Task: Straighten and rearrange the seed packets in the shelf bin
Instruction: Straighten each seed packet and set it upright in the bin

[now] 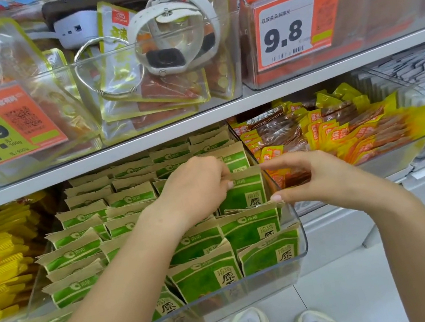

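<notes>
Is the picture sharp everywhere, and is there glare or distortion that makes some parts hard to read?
Head view: the seed packets and both hands, left hand and right hand, are fairly sharp; the shelf edge bows from the wide-angle lens; the clear bin wall and the upper bins carry pale reflections; the left price tag is soft near the frame edge; lighting is even, shadows faint.

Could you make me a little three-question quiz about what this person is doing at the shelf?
1. True or false: both hands are at the same upright green seed packet.
2. Which packets fill the bin right of the clear bin? A) grey B) orange and yellow C) blue
3. What wearable lies in the bin on the shelf above?

Key: 1. True: left hand grips its top edge, right hand pinches its right side. 2. B, snack packets. 3. A white smartwatch.
</notes>
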A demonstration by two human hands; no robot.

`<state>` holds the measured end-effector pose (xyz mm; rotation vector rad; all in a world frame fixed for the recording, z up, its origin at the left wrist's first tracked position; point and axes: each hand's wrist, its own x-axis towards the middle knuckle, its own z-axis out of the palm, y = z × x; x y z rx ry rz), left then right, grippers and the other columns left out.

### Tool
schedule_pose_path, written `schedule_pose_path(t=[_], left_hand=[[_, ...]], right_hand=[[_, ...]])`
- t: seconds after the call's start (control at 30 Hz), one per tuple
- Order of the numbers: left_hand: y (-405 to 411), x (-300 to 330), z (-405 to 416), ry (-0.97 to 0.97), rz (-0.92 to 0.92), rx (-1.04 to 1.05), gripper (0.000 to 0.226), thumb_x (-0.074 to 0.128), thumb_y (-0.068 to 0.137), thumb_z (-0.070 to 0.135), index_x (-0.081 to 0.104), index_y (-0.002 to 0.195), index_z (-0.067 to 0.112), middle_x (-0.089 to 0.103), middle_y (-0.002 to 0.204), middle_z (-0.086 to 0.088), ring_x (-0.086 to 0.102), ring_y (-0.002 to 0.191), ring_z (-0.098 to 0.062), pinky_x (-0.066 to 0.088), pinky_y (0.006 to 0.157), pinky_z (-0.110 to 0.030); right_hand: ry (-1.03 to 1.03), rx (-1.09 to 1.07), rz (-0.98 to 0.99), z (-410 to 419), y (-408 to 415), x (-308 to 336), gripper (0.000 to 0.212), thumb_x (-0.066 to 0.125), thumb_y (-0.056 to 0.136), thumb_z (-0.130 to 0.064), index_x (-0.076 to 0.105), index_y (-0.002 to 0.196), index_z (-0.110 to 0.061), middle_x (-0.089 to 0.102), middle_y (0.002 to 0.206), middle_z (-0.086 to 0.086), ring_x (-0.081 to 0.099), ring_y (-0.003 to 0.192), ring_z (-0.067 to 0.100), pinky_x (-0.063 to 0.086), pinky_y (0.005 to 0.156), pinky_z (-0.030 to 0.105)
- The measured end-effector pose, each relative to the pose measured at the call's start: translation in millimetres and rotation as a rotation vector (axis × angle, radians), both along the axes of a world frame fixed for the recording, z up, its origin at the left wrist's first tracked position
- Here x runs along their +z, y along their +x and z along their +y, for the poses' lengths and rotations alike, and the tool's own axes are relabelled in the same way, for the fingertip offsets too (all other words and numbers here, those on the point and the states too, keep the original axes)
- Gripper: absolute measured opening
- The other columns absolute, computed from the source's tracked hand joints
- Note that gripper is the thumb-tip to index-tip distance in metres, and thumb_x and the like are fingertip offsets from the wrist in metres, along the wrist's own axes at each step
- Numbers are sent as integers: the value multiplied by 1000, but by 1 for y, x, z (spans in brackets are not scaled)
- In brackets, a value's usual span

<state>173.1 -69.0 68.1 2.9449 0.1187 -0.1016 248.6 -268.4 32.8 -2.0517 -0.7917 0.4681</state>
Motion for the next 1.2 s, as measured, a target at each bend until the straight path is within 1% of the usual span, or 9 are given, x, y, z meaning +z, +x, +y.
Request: schedule_pose_path(t=[0.07,0.17,0.3,0.47,0.6,0.77,0.97,1.1,1.2], left_hand=[[-2,-4,1,-29,-71,18,24,53,101,29,52,77,23,62,93,4,59,82,-18,38,66,-29],[-11,2,-3,-76,-216,40,13,47,103,27,54,94,21,54,83,8,56,79,-17,39,65,-30],[-25,19,-12,-141,-502,-24,12,49,101,26,61,100,23,55,72,12,52,68,-12,41,62,-31],[-26,38,-23,-485,-753,-15,3,62,96,20,65,96,22,64,78,15,59,72,0,44,66,-16],[-18,38,-33,-912,-671,2,21,69,91,14,59,102,29,71,95,8,68,90,0,51,76,-14],[-3,21,-60,-990,-506,12,22,66,93,15,63,112,26,72,106,11,68,97,-1,53,86,-20],[3,6,-109,-1311,-549,187,40,66,92,21,47,126,26,74,99,4,71,83,-3,54,66,-15],[5,-15,-140,-1339,-616,164,19,59,97,19,49,112,26,74,101,1,72,88,-9,58,75,-31],[8,-32,-154,-1118,-615,69,22,44,102,29,54,121,26,73,105,8,69,93,-6,55,82,-39]], right_hand=[[60,-47,-25,1,0,0,53,81,72,-33,61,121,-37,60,117,-26,65,108,14,47,74,5],[179,-100,-17,4,-2,0,60,78,63,-43,63,120,-33,65,119,-17,58,111,-6,50,93,20],[299,-85,-23,10,-6,0,45,81,71,-30,66,113,-31,70,110,-15,62,108,-1,49,99,37],[489,-72,-44,14,-14,3,28,74,79,-22,66,105,-27,73,104,-12,66,103,6,51,91,30],[716,-148,-4,4,-17,12,25,69,83,-17,64,107,-21,73,103,-11,67,100,7,52,83,23],[850,-372,62,-19,-19,25,27,65,79,-27,67,105,-20,75,90,-7,71,83,11,57,65,27],[778,-519,143,-49,-21,21,28,69,74,-37,70,93,-17,74,74,-2,69,63,12,50,52,20],[785,-633,172,-70,-24,12,23,72,76,-36,72,90,-17,73,76,0,67,64,14,50,55,25],[745,-679,152,-86,-27,10,29,76,74,-33,72,95,-13,74,78,1,68,65,15,52,55,24]])
